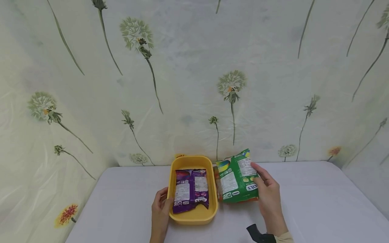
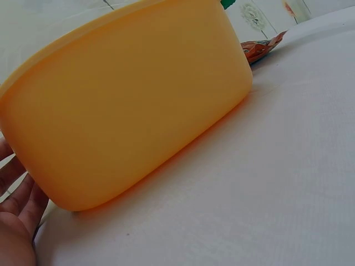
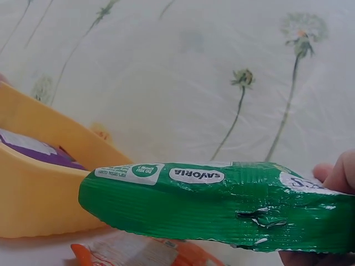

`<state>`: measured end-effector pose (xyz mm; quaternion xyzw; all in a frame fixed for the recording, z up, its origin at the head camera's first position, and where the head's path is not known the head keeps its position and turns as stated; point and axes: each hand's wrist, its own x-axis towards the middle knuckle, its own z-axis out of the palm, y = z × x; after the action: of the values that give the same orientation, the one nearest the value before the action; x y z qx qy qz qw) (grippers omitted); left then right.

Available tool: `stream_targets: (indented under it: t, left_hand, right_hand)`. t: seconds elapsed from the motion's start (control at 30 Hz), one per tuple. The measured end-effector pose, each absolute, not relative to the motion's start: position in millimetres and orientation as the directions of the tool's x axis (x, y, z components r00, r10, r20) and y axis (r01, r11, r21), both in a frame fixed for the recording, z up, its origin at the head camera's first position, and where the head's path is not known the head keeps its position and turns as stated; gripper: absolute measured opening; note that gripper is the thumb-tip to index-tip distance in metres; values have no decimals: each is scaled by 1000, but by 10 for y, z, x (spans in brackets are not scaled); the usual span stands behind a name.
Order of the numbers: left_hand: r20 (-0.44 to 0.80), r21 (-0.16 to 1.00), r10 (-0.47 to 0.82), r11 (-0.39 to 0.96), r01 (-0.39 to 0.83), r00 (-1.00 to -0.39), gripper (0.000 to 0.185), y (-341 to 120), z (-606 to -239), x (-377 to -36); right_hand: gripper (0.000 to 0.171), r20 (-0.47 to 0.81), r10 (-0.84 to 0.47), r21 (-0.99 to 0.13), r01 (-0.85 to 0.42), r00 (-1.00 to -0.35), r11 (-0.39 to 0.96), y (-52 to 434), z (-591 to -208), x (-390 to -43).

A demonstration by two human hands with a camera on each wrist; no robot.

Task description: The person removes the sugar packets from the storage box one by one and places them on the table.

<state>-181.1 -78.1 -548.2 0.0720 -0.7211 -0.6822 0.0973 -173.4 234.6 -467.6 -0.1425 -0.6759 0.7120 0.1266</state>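
From the head view, the right hand [image 1: 268,197] pinches a green packet [image 1: 238,177] by its right edge, just beside the yellow tub [image 1: 194,217], while the left hand [image 1: 160,211] rests curled against the tub's near left wall. A purple packet [image 1: 191,189] already lies inside. An orange packet [image 1: 216,184] peeks out beneath the green one. This looks like the loading step; the next move would call for carrying the green packet left over the rim and laying it beside the purple one.

Left wrist view: the tub's wall [image 2: 133,105] fills the shot, fingers [image 2: 19,199] against its lower corner, steadying it.

Right wrist view: the green packet [image 3: 222,202] hangs clear of the surface, fingertips [image 3: 338,174] clamped on its end.

Everything sits on a white tablecloth [image 1: 319,202], backed by a dandelion-print curtain [image 1: 194,74].
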Motion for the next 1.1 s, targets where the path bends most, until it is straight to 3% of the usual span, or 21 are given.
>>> stream_targets:
  t: [1.1]
  left_hand:
    - [60, 996, -256, 81, 40, -965, 33, -786, -5464, -1797]
  right_hand:
    - [46, -67, 482, -989, -6, -874, -149, 2603, -4740, -1741]
